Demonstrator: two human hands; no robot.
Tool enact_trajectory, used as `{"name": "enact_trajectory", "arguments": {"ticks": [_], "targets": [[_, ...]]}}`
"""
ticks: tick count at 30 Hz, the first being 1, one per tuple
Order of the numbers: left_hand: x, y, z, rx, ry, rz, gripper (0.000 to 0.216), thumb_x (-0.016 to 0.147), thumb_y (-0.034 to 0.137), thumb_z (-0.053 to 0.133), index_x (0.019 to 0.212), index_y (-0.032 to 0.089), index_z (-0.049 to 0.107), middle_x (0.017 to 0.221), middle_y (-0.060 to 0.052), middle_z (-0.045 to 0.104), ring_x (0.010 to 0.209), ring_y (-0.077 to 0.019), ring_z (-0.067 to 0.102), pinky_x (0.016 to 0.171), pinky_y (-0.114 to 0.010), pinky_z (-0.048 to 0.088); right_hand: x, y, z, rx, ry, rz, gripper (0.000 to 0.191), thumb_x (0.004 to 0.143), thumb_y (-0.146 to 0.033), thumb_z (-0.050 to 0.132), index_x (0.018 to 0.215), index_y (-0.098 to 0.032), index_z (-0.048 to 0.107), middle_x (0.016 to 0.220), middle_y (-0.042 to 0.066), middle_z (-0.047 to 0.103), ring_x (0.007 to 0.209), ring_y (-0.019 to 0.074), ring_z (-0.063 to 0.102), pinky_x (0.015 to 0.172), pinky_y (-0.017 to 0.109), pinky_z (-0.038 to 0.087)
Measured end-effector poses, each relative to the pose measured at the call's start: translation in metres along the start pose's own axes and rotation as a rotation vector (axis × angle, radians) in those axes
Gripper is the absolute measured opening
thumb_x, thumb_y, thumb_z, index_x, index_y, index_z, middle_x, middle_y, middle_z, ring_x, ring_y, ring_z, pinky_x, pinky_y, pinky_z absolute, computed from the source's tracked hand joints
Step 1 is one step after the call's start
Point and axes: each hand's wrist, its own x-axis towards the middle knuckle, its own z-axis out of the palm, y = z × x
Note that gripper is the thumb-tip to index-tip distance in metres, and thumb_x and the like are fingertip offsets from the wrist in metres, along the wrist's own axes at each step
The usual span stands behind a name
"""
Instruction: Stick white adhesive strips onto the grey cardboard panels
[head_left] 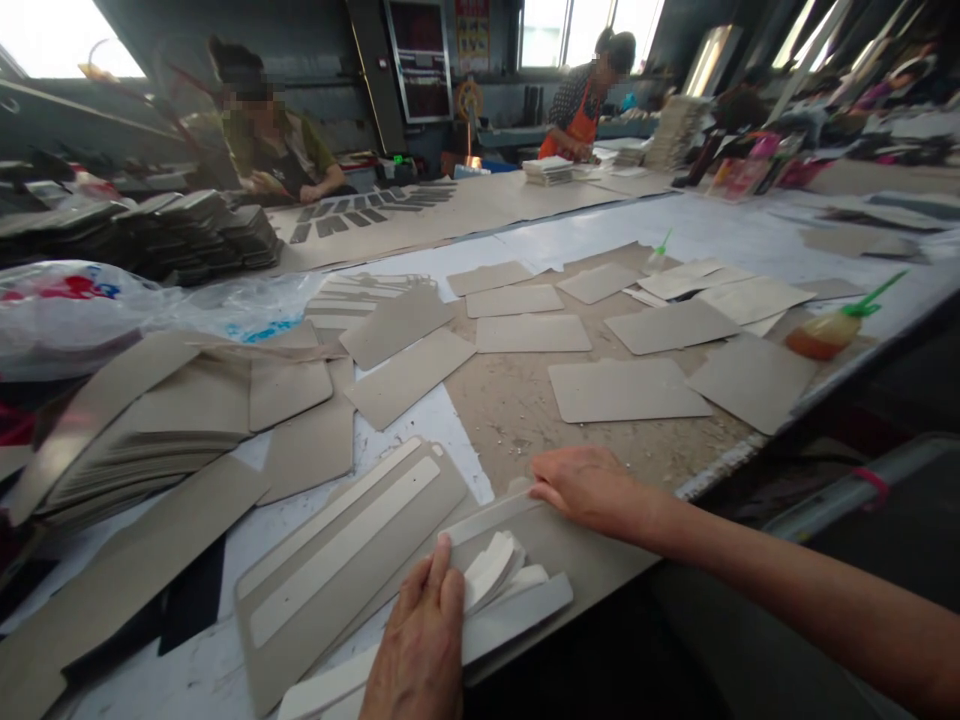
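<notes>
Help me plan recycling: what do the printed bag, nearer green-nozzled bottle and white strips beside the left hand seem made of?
Printed bag: thin glossy plastic, crinkled and see-through.
Nearer green-nozzled bottle: probably plastic, translucent, amber contents showing.
White strips: matte, slightly curved, perhaps card or foam.

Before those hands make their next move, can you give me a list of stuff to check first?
1. Left hand over the nearer pale strip: ok.
2. Right hand at an end of the farther pale strip: ok.
3. Firm grip by either hand: cannot tell; the undersides are hidden.
4. Loose white strips out of the way: not ok; they lie bunched between the hands.
5. Green-nozzled bottle away from both hands: ok; it is well off, near the table's edge.
</notes>
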Motion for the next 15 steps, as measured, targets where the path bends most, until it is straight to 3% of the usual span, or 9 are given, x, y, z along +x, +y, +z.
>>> {"name": "enact_trajectory", "arguments": {"ticks": [4,15], "targets": [[0.0024,0.0003,0.0001,0.123,-0.079,-0.003,0.047,0.060,-0.005,0.038,0.100,0.014,0.055,0.140,-0.013,0.038,0.123,-0.0243,0.041,0.096,-0.033,0.042,0.0013,0.0047,0.0063,0.007,0.009,0.002,0.022,0.086,-0.033,0.049,0.089,-0.017,0.062,0.091,0.009,0.068,0.084,0.0248,0.062,0.067,0.030,0.043],[0.0054,0.0002,-0.0035,0.209,-0.075,0.014,0.050,0.069,-0.006,0.027,0.102,0.013,0.059,0.138,-0.010,0.041,0.119,-0.0222,0.046,0.093,-0.028,0.044,0.0091,0.0025,0.0091,-0.009,0.004,-0.006,0.019,0.084,-0.030,0.052,0.090,-0.016,0.063,0.090,0.009,0.068,0.083,0.0238,0.062,0.066,0.029,0.045]]}}
